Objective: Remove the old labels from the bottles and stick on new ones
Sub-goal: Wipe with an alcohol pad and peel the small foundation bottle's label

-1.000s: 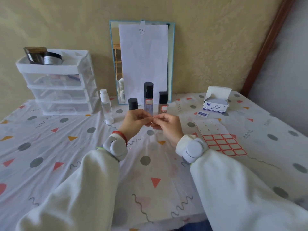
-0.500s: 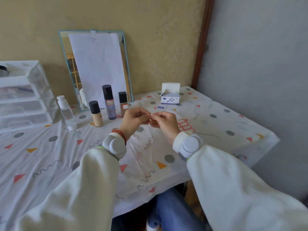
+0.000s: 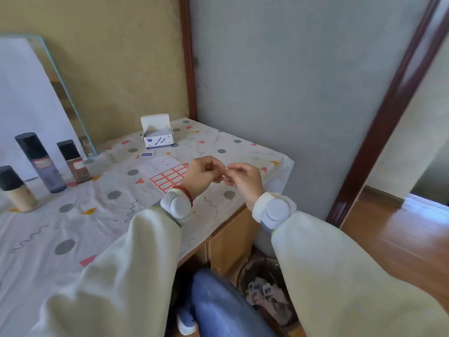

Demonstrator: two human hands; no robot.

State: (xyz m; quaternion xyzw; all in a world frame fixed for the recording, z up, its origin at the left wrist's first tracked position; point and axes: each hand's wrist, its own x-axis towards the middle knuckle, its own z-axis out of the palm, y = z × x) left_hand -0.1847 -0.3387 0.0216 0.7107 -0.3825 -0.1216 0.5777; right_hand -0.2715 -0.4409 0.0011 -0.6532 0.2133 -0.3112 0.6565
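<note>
At your twelve o'clock a yellow wall meets a grey wall; wooden floor at three o'clock.

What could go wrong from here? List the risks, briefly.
1. Both hands, left and right, pinch something tiny past the table corner; dropped, it may miss the waste basket below.
2. If sticky, it may cling to fingers.
3. The label sheet lies near the left forearm, which may drag it.

Soft daylight, motion blur, wide-angle warp
</note>
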